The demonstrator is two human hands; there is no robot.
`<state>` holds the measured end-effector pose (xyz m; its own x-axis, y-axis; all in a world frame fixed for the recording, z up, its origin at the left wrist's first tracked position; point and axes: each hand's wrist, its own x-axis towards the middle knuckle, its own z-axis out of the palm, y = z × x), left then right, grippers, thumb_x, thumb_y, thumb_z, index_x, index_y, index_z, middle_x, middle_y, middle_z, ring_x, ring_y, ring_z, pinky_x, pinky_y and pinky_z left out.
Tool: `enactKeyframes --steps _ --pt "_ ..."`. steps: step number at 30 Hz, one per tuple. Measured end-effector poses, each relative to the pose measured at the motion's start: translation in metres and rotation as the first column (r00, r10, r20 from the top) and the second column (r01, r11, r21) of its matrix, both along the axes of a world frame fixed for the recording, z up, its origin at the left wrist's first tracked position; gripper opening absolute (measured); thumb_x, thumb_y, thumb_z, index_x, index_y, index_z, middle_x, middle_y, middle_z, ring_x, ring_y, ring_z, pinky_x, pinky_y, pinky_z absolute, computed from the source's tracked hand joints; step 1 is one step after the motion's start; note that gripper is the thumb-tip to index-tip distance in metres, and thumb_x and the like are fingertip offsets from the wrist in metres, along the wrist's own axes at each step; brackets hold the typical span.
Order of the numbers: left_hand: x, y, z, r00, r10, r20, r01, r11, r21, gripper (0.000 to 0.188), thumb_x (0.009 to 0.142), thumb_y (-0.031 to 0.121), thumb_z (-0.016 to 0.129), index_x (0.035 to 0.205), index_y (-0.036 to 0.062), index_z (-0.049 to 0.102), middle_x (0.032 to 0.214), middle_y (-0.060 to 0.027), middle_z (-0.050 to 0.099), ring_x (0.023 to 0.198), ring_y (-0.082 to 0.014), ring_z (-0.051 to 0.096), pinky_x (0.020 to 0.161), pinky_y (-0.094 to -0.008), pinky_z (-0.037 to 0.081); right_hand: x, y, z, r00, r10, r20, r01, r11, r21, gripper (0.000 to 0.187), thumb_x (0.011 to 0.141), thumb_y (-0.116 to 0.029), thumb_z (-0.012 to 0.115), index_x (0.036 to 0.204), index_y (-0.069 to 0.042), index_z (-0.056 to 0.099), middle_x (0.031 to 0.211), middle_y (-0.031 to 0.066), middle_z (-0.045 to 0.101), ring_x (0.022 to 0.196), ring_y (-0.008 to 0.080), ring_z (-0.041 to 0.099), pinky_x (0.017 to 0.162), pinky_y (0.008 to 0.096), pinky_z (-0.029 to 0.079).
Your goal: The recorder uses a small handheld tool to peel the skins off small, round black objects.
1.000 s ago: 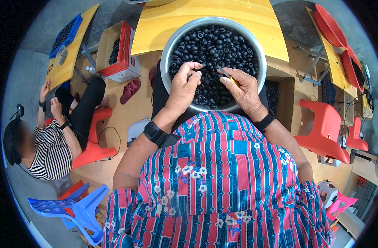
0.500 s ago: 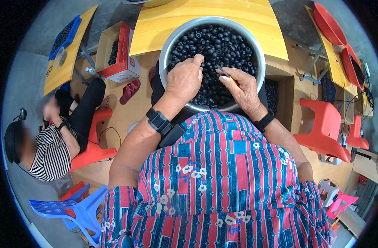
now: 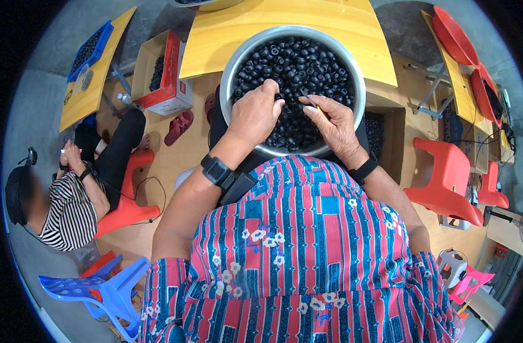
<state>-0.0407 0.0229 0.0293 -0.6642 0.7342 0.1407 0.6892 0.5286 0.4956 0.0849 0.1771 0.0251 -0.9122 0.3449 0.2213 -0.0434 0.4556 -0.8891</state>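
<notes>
A wide metal basin (image 3: pixel 353 114) rests on my lap against the table edge, filled with small round black pieces (image 3: pixel 307 57), several with a hole in them. Over its left half, my left hand (image 3: pixel 255 112) is closed, thumb and forefinger brought close; whatever it grips is hidden among the black pieces behind it. My right hand (image 3: pixel 333 123), on the right side of the basin, pinches a slim knife-like tool (image 3: pixel 313 103) with a dark pointed tip and a yellow part. That tip points up and left, toward my left hand, a short distance apart.
A yellow table (image 3: pixel 261 23) stands ahead. To the left are a red-and-white carton (image 3: pixel 169 97) with black pieces, a dark red slipper (image 3: pixel 179 127) and a person (image 3: pixel 73 200) on a red stool. Right of me stand a red stool (image 3: pixel 444 177) and an open carton (image 3: pixel 394 137).
My left thumb has come out straighter beside the forefinger, and that hand has shifted slightly. My right hand keeps nearly the same place with the tool.
</notes>
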Motion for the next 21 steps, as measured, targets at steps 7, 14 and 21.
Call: enactKeyframes --steps 7,14,21 --pt "0.016 -0.004 0.019 0.975 -0.213 0.06 0.191 0.947 0.258 0.026 0.085 0.016 0.063 0.106 0.0053 0.051 0.085 -0.014 0.062 0.083 -0.034 0.062 0.072 -0.0419 0.048 -0.001 -0.001 0.005 0.994 0.044 0.095 -0.034 0.994 -0.104 0.027 0.088 -0.021 0.066 0.101 0.002 0.067 0.092 0.0157 0.069 0.086 0.022 0.066 0.078 0.0309 0.049" --pt "0.018 -0.004 0.019 0.944 -0.327 0.039 0.301 0.906 0.298 0.025 0.084 0.014 0.063 0.105 0.0055 0.051 0.089 -0.0147 0.062 0.086 -0.0332 0.062 0.074 -0.0412 0.049 0.001 0.003 0.001 0.994 0.075 0.086 -0.058 0.981 -0.184 0.025 0.085 -0.024 0.07 0.091 0.001 0.067 0.078 0.0129 0.065 0.073 0.0175 0.061 0.068 0.0305 0.047" --pt "0.023 -0.005 0.008 0.913 -0.319 0.253 0.201 0.893 0.403 0.025 0.087 0.013 0.061 0.108 0.0039 0.052 0.087 -0.0102 0.061 0.081 -0.0257 0.062 0.073 -0.0355 0.049 0.001 0.001 0.002 0.998 0.042 0.052 -0.036 0.995 -0.098 0.025 0.081 -0.022 0.074 0.089 0.0 0.067 0.076 0.0125 0.065 0.071 0.0184 0.062 0.066 0.0307 0.048"
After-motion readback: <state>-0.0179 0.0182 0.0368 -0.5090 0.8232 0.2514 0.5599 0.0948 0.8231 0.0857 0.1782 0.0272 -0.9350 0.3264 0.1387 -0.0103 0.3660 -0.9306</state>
